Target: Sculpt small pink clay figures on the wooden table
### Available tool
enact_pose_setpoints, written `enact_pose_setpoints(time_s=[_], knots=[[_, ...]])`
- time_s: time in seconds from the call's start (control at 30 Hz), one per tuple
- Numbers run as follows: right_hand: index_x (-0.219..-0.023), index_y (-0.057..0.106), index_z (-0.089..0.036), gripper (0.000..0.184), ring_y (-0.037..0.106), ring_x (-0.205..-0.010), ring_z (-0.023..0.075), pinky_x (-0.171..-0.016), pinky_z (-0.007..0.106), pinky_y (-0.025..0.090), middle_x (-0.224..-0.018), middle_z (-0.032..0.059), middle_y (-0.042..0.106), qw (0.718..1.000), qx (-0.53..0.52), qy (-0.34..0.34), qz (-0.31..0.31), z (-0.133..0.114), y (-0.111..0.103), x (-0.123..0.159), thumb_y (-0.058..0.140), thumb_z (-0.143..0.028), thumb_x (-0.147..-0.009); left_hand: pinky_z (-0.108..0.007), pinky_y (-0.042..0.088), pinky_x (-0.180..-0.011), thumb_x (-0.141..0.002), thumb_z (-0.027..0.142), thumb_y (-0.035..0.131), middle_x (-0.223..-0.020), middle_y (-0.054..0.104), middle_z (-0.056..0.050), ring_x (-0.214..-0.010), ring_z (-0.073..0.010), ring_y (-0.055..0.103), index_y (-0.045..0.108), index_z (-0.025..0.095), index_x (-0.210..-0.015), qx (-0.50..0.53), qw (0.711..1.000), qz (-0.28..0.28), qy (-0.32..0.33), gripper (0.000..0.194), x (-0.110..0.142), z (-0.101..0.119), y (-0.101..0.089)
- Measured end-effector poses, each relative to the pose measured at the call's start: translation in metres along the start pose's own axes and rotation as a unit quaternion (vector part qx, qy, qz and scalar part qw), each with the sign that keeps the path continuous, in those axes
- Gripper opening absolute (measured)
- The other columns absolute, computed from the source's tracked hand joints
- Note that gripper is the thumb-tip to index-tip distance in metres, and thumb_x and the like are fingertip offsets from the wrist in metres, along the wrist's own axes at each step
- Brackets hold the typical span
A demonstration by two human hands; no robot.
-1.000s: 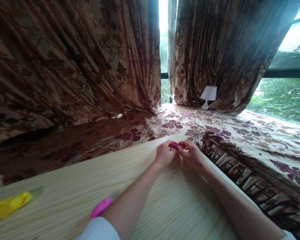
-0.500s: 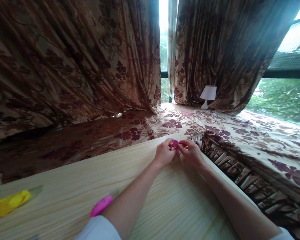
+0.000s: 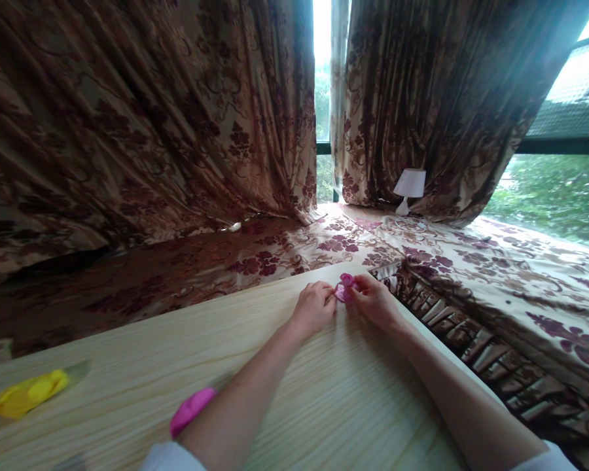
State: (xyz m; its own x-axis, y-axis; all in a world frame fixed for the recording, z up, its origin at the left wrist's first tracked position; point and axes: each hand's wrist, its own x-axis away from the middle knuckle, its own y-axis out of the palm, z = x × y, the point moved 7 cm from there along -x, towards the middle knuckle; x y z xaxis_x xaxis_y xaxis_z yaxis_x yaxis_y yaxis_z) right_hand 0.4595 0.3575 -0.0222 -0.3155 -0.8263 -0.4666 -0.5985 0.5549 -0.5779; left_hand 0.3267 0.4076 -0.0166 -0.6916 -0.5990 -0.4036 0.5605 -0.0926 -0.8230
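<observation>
A small pink clay piece with several rounded, petal-like lobes is held just above the far part of the wooden table. My right hand pinches its right side between thumb and fingers. On the other side, my left hand is closed, its fingertips at the piece's left edge; whether they grip it firmly is hard to see. Beside my left forearm lies a brighter pink lump of clay, partly covered by the arm. A yellow lump in a clear wrapper rests at the far left.
Floral cloth covers the ledge beyond the table and to its right. On it stands a small white lamp in front of patterned curtains. A blurred greyish object shows at the bottom edge.
My left hand has drawn slightly left and down, so more of the pink clay piece shows between the hands. My right hand keeps its pinch.
</observation>
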Motion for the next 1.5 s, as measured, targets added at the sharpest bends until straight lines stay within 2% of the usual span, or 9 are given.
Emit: enact_pose_setpoints(time_s=[0.2,0.4,0.63,0.8,1.0,1.2,1.5], knots=[[-0.085,0.063,-0.018,0.026,0.055,-0.060,0.0136,-0.056,0.023,0.040,-0.068,0.0004,0.061,1.000,0.002,0.008,0.004,0.001,0.001,0.001,0.051,-0.040,-0.078,-0.034,0.035,-0.091,-0.086,0.032,0.041,-0.112,0.056,-0.003,-0.104,-0.0190,0.047,0.060,0.029,-0.104,-0.086,0.996,-0.018,0.022,0.027,0.016,0.015,-0.008],[-0.088,0.062,-0.019,0.025,0.055,-0.061,0.0136,-0.057,0.023,0.041,-0.070,0.0001,0.062,1.000,0.001,0.002,0.003,0.000,0.003,0.000,0.051,-0.040,-0.079,-0.039,0.032,-0.091,-0.087,0.035,0.039,-0.109,0.055,-0.004,-0.104,-0.0213,0.045,0.057,0.029,-0.108,-0.148,0.989,-0.003,0.022,0.028,0.022,0.026,-0.010],[-0.089,0.062,-0.019,0.024,0.055,-0.061,0.0139,-0.057,0.024,0.040,-0.071,0.0007,0.062,1.000,0.008,-0.006,0.002,-0.002,0.003,0.001,0.051,-0.038,-0.080,-0.039,0.030,-0.093,-0.088,0.032,0.038,-0.109,0.054,-0.006,-0.103,-0.0208,0.046,0.052,0.027,-0.114,-0.141,0.990,0.000,0.024,0.030,0.028,0.029,-0.013],[-0.087,0.062,-0.020,0.023,0.055,-0.060,0.0141,-0.057,0.024,0.040,-0.069,0.0005,0.062,1.000,0.013,-0.004,0.003,-0.002,0.003,0.002,0.051,-0.038,-0.079,-0.041,0.029,-0.094,-0.087,0.033,0.040,-0.108,0.054,-0.006,-0.102,-0.0217,0.046,0.055,0.027,-0.108,-0.156,0.987,-0.017,0.027,0.027,0.028,0.033,-0.012],[-0.087,0.062,-0.019,0.024,0.055,-0.060,0.0141,-0.057,0.024,0.041,-0.069,0.0006,0.062,1.000,0.010,-0.004,0.003,-0.004,0.003,0.001,0.051,-0.038,-0.079,-0.043,0.027,-0.095,-0.085,0.033,0.042,-0.109,0.054,-0.006,-0.103,-0.0230,0.045,0.054,0.027,-0.110,-0.169,0.985,-0.009,0.012,0.028,0.029,0.036,-0.010],[-0.089,0.062,-0.020,0.025,0.055,-0.061,0.0136,-0.057,0.023,0.041,-0.070,0.0001,0.062,1.000,0.010,-0.003,0.005,-0.004,0.003,0.002,0.049,-0.039,-0.080,-0.041,0.027,-0.095,-0.087,0.034,0.038,-0.110,0.053,-0.007,-0.105,-0.0221,0.044,0.051,0.025,-0.113,-0.144,0.989,0.014,0.005,0.030,0.029,0.030,-0.014],[-0.090,0.063,-0.019,0.026,0.055,-0.060,0.0142,-0.058,0.024,0.042,-0.070,0.0010,0.062,1.000,0.010,-0.003,0.001,-0.006,0.003,0.002,0.050,-0.038,-0.079,-0.040,0.031,-0.091,-0.086,0.039,0.039,-0.109,0.052,-0.005,-0.102,-0.0222,0.045,0.053,0.027,-0.110,-0.143,0.989,0.008,-0.027,0.030,0.024,0.024,-0.011]])
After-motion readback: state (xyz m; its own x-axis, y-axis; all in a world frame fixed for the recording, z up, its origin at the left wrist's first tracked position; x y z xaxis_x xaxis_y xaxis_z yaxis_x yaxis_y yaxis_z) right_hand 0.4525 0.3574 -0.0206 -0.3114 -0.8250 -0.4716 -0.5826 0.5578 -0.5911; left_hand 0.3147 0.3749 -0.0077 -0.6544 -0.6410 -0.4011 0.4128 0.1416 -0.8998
